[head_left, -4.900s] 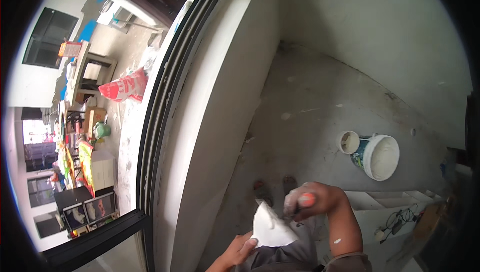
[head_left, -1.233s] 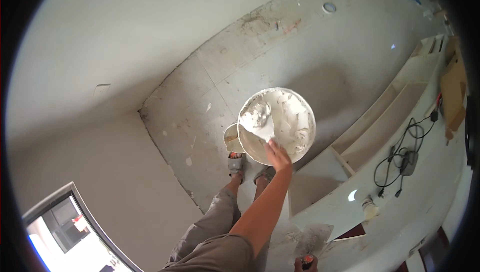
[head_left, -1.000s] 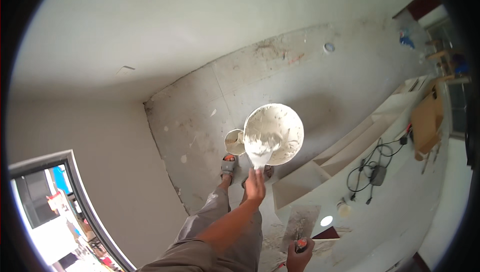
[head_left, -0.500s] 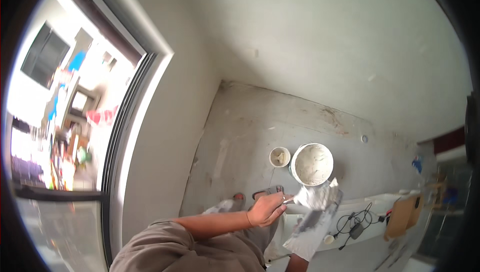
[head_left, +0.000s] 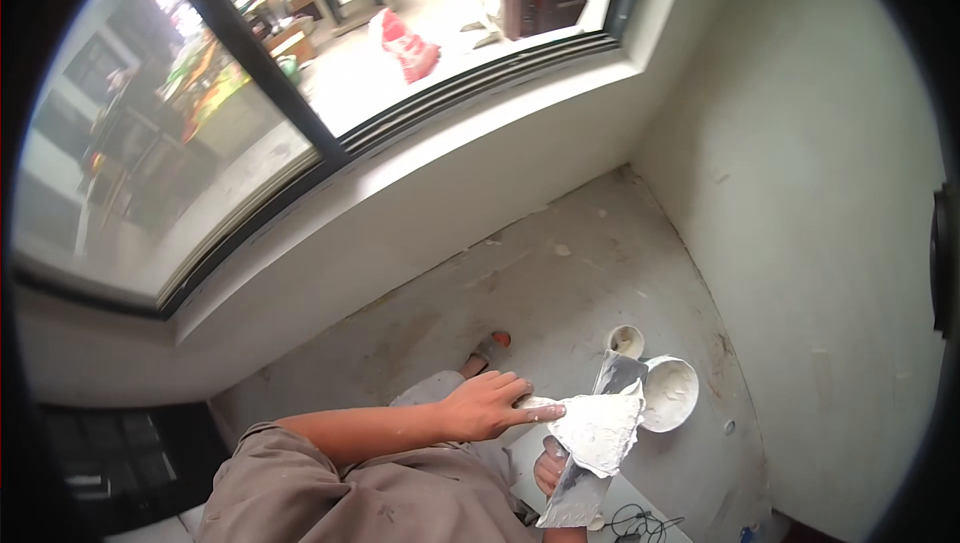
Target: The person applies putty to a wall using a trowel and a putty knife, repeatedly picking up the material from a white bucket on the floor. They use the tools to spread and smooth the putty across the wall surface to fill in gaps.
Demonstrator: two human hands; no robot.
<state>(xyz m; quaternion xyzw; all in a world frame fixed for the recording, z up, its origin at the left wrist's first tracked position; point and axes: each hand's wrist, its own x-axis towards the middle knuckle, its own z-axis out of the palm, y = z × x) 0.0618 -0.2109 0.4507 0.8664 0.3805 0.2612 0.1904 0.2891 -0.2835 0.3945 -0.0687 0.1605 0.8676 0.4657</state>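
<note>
Scraper (head_left: 566,420), in bucket (head_left: 683,398) a second ago, now heaped with paste (head_left: 612,431) over trowel (head_left: 579,497), contact unclear | left hand (head_left: 487,409): fingers grasping scraper | right hand (head_left: 549,466): fingers clenched on trowel | bucket on floor (head_left: 560,288), near right edge | scoop looks finished

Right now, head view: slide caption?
Left hand holds a paste-covered scraper over the trowel in the right hand, two buckets below.

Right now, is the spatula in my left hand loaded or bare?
Loaded: thick white paste covers the broad blade of the spatula in your left hand.
</note>
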